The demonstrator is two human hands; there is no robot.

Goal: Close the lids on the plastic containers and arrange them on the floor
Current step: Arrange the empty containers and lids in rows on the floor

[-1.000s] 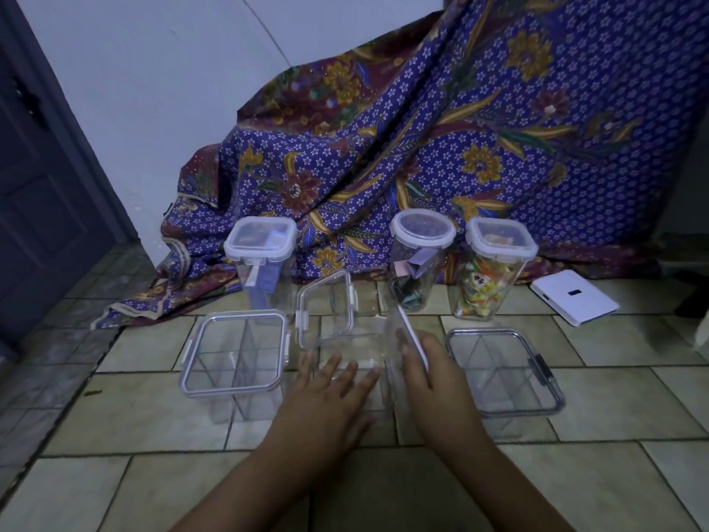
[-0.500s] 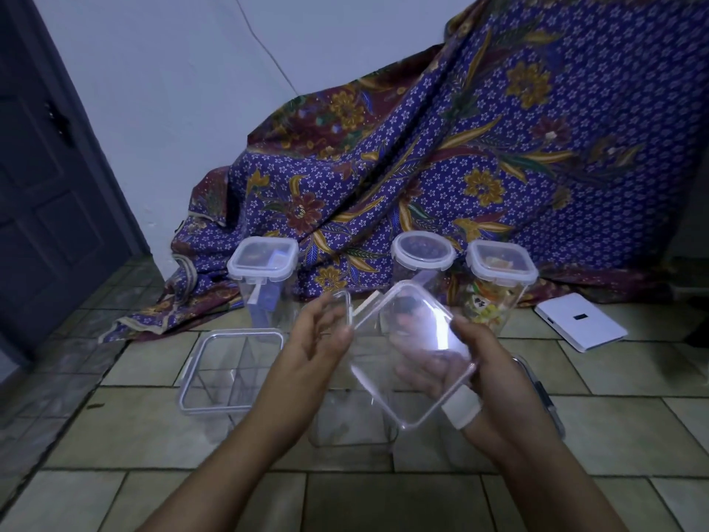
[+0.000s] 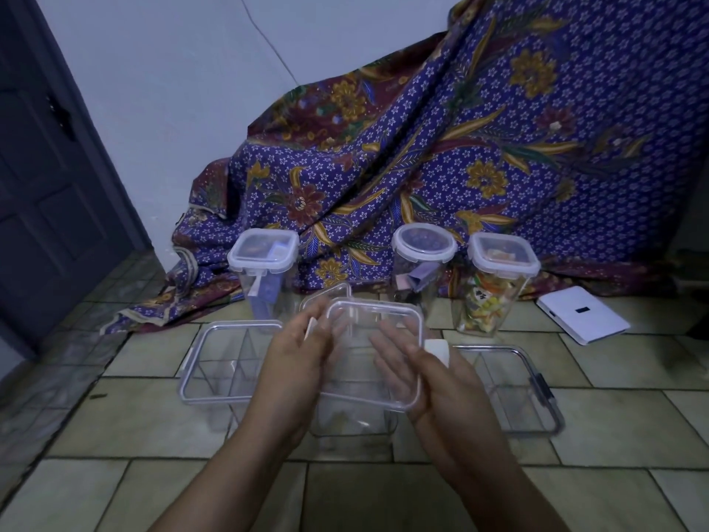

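Clear lid (image 3: 378, 351) held up in both hands over an open tub (image 3: 351, 420)

Left hand (image 3: 297, 362) grips the lid's left edge with fingers curled round it, right hand (image 3: 433, 382) cups it from underneath at the right side with fingers spread flat behind the plastic, and there's a white bandage (image 3: 437, 349) on one finger. Lid sits roughly level, tilted a bit toward me, right above the tub on the tile floor (image 3: 633, 428). 2 more open tubs on the floor, one at 9 o'clock (image 3: 230, 362) and one at 3 o'clock (image 3: 514, 389) of the hands. At 12 o'clock, 3 tall jars with lids on: square (image 3: 264, 278), round (image 3: 422, 270), square with colourful stuff inside (image 3: 495, 286), all in front of a purple batik cloth (image 3: 479, 167). White flat box (image 3: 583, 320) at 2 o'clock.
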